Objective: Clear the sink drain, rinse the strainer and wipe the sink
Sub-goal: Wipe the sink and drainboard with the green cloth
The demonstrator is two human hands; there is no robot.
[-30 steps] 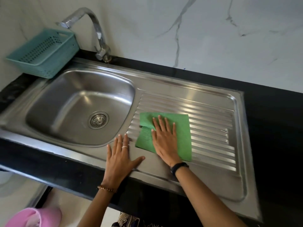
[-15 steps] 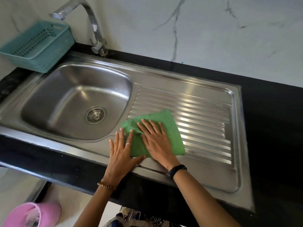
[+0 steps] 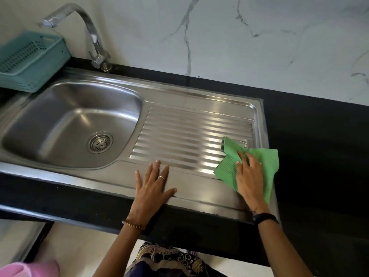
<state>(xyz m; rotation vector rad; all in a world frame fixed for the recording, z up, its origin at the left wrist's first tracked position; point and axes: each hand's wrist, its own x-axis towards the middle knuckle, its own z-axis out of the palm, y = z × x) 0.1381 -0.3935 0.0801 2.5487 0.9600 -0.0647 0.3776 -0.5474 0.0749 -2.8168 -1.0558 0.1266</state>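
1. Green cleaning cloth [image 3: 257,162]: lies crumpled at the right end of the ribbed drainboard [image 3: 189,140], its right part overlapping the sink's rim onto the black countertop [image 3: 319,146].
2. Right hand [image 3: 249,176]: pressed flat on the cloth, fingers extended and close together; a black wristband sits at the wrist.
3. Left hand [image 3: 152,186]: resting palm-down on the smooth front strip of the stainless steel sink [image 3: 179,92], fingers straight and spread, holding nothing; a ring and a beaded bracelet are visible.
4. Basin [image 3: 50,126]: to the left of the drainboard, with the round drain strainer [image 3: 99,142] seated in its floor, well apart from both hands.
5. Curved chrome faucet [image 3: 87,31]: mounted behind the basin, its spout reaching left.
6. Teal perforated basket [image 3: 30,60]: at the far left, its corner over the sink's rim.
7. White veined marble wall [image 3: 239,37]: backs the countertop.
8. Pink object [image 3: 30,268]: on the floor at lower left, blurred.
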